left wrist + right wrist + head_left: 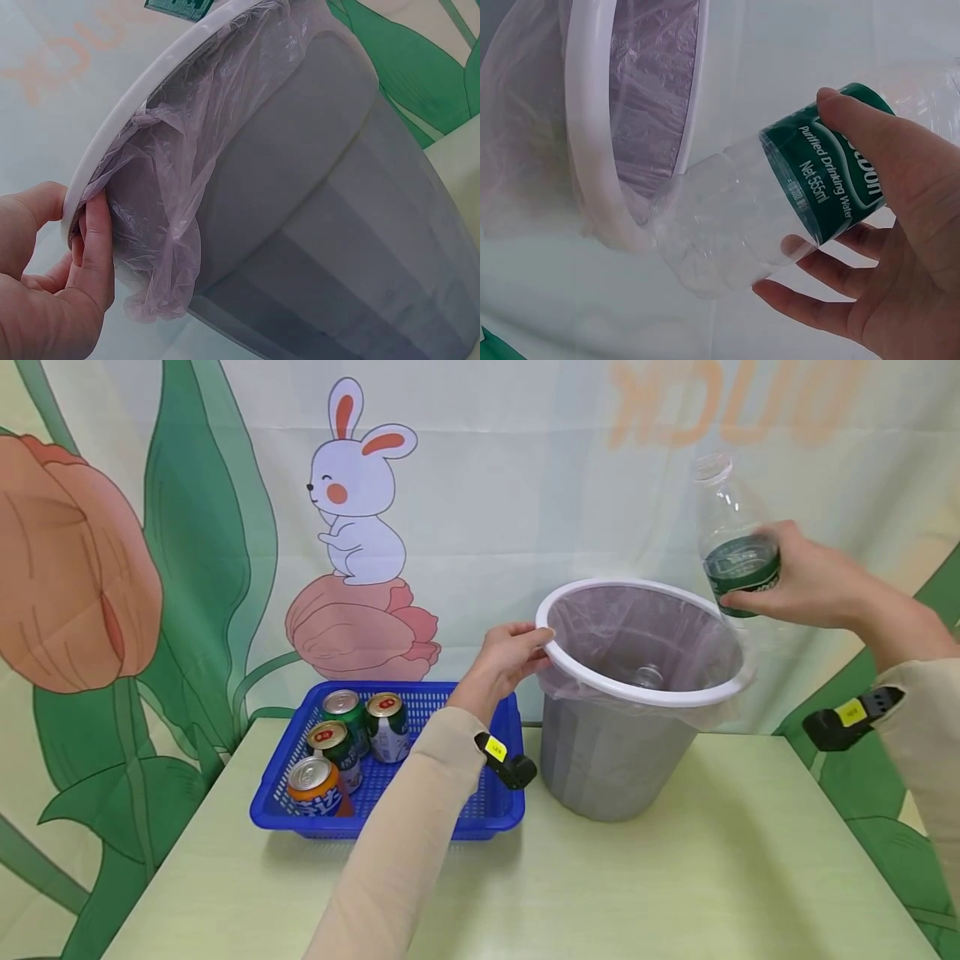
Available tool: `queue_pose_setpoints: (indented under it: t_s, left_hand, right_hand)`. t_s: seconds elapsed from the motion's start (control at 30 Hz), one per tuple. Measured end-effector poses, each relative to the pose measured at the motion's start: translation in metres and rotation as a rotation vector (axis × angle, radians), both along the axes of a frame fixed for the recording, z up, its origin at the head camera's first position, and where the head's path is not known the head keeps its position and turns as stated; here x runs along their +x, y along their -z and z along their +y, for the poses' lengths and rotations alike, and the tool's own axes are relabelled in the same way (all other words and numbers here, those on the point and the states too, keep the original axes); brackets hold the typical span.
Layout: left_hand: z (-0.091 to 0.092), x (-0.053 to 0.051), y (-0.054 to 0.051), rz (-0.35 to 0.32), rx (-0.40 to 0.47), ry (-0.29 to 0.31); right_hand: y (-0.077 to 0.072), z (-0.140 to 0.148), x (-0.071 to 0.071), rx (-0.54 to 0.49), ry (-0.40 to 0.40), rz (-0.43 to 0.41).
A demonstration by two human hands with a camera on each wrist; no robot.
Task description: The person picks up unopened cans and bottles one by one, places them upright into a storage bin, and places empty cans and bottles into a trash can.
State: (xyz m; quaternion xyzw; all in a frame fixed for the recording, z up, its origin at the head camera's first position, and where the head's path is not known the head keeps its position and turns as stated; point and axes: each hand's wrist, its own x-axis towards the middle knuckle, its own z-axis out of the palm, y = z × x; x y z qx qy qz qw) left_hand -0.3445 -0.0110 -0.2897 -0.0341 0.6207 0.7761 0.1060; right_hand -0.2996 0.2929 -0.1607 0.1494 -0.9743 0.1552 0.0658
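Note:
My left hand (510,656) grips the white rim (581,679) of a grey trash can (611,760), thumb on top and fingers beneath. A translucent pinkish bag (176,225) lines the can and hangs over its outside. Above the can's right side, my right hand (810,578) holds a clear plastic water bottle (738,539) with a green label (825,165). The bottle's neck points up and slightly left, and no cap shows on it. Inside the can, a clear bottle (647,677) is partly visible.
A blue basket (273,810) stands left of the can. It holds several drink cans, among them an orange can (315,785) and a green can (341,714). Behind the pale table (600,885) hangs a printed cloth (480,510) with a rabbit and tulips.

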Motion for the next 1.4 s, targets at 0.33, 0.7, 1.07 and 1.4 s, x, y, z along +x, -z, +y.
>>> queue_pose_setpoints:
  t_s: [0.33, 0.7, 1.07, 1.4]
  left_hand:
    - [0.0, 0.001, -0.001, -0.002, -0.006, -0.007]
    - [0.001, -0.001, 0.0, -0.008, -0.003, -0.01]
    - [0.0, 0.001, 0.0, -0.002, 0.002, -0.004]
    - [0.0, 0.003, 0.001, 0.001, 0.013, -0.002]
  right_hand:
    - [0.002, -0.02, -0.004, -0.007, -0.039, -0.013]
    - [0.007, -0.037, -0.009, 0.008, -0.09, -0.014]
    - [0.015, -0.046, -0.008, 0.012, -0.12, -0.021]
    - [0.021, -0.053, -0.005, 0.029, -0.137, -0.023]
